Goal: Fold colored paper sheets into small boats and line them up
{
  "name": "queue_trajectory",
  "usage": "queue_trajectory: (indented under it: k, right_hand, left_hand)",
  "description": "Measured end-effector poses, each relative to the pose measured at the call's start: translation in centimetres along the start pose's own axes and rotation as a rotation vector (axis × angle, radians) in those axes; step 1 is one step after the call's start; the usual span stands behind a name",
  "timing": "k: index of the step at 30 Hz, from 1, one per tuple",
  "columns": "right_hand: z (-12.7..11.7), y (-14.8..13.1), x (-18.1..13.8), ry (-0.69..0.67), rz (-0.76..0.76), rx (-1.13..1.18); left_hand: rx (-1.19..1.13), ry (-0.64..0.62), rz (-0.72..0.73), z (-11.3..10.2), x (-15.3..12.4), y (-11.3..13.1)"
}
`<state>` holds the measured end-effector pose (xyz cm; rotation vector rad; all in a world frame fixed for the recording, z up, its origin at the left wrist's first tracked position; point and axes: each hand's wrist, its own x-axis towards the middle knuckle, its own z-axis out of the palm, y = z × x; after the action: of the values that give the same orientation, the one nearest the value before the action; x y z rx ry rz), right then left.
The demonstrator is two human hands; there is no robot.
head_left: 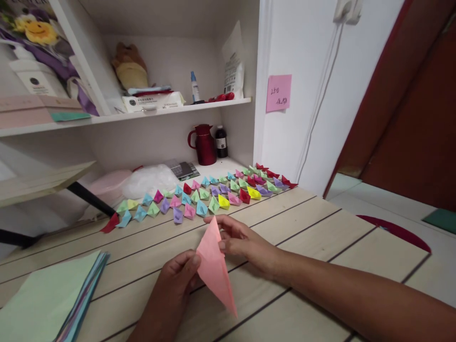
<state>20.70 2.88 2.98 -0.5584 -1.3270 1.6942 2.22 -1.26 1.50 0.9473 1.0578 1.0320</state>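
A pink sheet of folded paper [213, 261], creased into a long pointed triangle, is held up between both hands just above the table. My left hand [181, 273] pinches its left side, thumb lying on the front face. On the opposite edge my right hand [242, 242] grips the paper between thumb and fingers, with some fingertips hidden behind it. Beyond the hands stand rows of small folded paper boats [201, 208] in many colours.
A stack of coloured paper [53, 289] lies at the left on the slatted wooden table [302, 228]. Behind the boats are a clear plastic bag [149, 181], a red jug [205, 145] and a dark bottle [221, 142]. A black-legged stand [46, 183] rises at the left.
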Motion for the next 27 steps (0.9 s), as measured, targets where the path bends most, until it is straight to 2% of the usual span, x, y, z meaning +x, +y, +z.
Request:
queue_trajectory:
  k: [7,9,12,18,22,27]
  right_hand:
    - [-0.7,1.3,0.3,-0.042,0.093,-0.1]
    - [-1.2,1.9,0.5,-0.058,0.092,-0.219]
    - [-1.8,2.5,0.6,-0.037,0.052,-0.434]
    - [-1.2,2.9,0.5,-0.008,-0.134,-0.966]
    - [-1.0,2.9,0.5,0.006,-0.141,-1.014]
    - [-1.3,2.9,0.5,-0.03,-0.14,-0.997]
  left_hand:
    - [0.193,-0.022,0.061,-0.3,0.3,-0.2]
    - [0.297,-0.003,0.095,-0.2,0.5,-0.4]
    - [0.479,0.079,0.23,-0.2,1.0,-0.9]
    - [0.735,0.195,0.393,-1.1,1.5,-2.0]
    - [0.96,0.174,0.494,-1.6,1.3,-2.0]
    - [1.068,0.178,0.483,-1.7,1.1,-1.8]
